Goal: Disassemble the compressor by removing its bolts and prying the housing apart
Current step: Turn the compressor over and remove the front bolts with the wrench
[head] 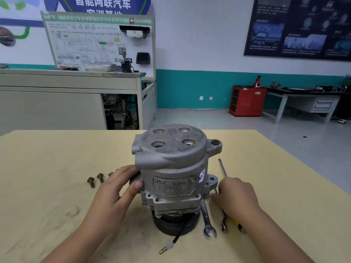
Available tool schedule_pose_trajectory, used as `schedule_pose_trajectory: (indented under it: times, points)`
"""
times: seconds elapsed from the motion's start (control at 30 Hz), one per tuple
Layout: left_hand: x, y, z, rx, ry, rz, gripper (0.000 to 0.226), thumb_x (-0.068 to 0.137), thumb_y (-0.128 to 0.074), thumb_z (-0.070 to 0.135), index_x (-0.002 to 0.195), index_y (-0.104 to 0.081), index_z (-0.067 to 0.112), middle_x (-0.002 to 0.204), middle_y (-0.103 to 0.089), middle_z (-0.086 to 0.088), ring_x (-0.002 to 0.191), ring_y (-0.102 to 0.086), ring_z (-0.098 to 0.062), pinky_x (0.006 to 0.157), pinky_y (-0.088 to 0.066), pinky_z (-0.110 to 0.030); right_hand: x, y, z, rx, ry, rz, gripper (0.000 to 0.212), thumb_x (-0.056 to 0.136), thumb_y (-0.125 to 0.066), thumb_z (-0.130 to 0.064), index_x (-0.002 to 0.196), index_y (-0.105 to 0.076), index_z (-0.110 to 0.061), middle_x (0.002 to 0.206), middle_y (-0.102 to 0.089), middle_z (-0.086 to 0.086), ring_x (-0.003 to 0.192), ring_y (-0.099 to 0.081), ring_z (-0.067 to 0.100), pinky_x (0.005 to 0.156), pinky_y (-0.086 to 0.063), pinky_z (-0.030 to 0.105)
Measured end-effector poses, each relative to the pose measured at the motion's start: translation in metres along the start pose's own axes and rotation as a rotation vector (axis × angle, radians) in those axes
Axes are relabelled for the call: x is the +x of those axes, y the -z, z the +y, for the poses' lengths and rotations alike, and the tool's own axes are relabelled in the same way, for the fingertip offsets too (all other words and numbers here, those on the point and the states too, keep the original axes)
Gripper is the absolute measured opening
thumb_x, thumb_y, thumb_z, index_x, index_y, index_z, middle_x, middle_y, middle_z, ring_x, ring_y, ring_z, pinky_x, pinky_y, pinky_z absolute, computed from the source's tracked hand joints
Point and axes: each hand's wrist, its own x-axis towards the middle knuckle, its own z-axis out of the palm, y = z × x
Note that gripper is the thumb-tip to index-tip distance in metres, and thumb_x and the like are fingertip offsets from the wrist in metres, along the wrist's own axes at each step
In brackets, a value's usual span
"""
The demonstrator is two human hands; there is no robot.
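Gripping the compressor [171,164] at its side with the left hand [114,190], the person rests the right hand [237,198] over a screwdriver [222,168], grasp unclear.

Bolts [100,176] lie left of the compressor [171,168], 2 wrenches [208,219] right.

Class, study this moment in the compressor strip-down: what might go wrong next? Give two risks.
1. The compressor stands upright on its pulley, steadied only by the left hand; prying may tip it.
2. Loose bolts lie on the table and may roll away or get lost.
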Motion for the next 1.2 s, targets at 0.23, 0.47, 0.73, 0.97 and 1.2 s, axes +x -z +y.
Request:
schedule_pose_trajectory:
  times: [0.23, 0.47, 0.73, 0.97, 1.2]
  points:
    - [0.0, 0.001, -0.001, -0.005, 0.026, -0.019, 0.032, 0.088, -0.05, 0.044, 0.116, -0.059, 0.033, 0.117, -0.061, 0.02, 0.109, -0.054, 0.008, 0.087, -0.042, -0.012, -0.002, -0.002, -0.002, -0.021, 0.013, 0.05, 0.035, 0.092, -0.046, -0.038, 0.063, -0.037, -0.022, 0.062, -0.042, -0.007, 0.058, -0.039, 0.015, 0.07, -0.026, 0.031]
    - [-0.002, 0.0, 0.0, -0.021, 0.052, -0.003, 0.054, 0.082, -0.045, 0.069, 0.13, -0.045, 0.043, 0.119, -0.059, 0.032, 0.109, -0.054, 0.009, 0.085, -0.037, -0.005, -0.002, 0.021, 0.009, 1.106, 0.249, 0.681, 0.01, 0.093, -0.045, -0.04, 0.091, -0.054, -0.037, 0.077, -0.061, -0.012, 0.075, -0.057, 0.003, 0.064, -0.045, 0.023]
    - [-0.003, -0.003, 0.005, -0.001, -0.077, -0.144, 0.103, 0.052, -0.053, 0.091, 0.142, -0.029, 0.047, 0.127, -0.047, 0.028, 0.114, -0.047, 0.003, 0.086, -0.036, -0.008, -0.004, 0.01, -0.002, 0.927, 0.713, 0.24, 0.077, 0.064, -0.039, -0.089, 0.131, -0.03, -0.052, 0.128, -0.046, -0.034, 0.121, -0.045, -0.006, 0.092, -0.038, 0.01]
    - [0.004, -0.003, 0.013, 0.079, -0.201, -0.157, 0.097, 0.051, -0.074, 0.073, 0.133, -0.027, 0.05, 0.12, -0.044, 0.041, 0.102, -0.044, 0.024, 0.075, -0.033, 0.006, -0.011, 0.009, -0.001, 0.888, 0.751, 0.085, 0.111, 0.05, -0.081, -0.064, 0.14, -0.019, -0.047, 0.137, -0.04, -0.024, 0.117, -0.048, -0.006, 0.086, -0.043, 0.01]
    - [0.002, -0.01, 0.009, 0.101, -0.169, -0.097, 0.075, 0.069, -0.064, 0.071, 0.131, -0.029, 0.048, 0.119, -0.044, 0.038, 0.102, -0.051, 0.015, 0.076, -0.038, 0.0, -0.021, 0.011, -0.004, 0.785, 0.658, 0.133, 0.134, 0.042, -0.081, -0.066, 0.147, -0.005, -0.035, 0.122, -0.054, -0.032, 0.104, -0.055, -0.013, 0.082, -0.048, 0.015]
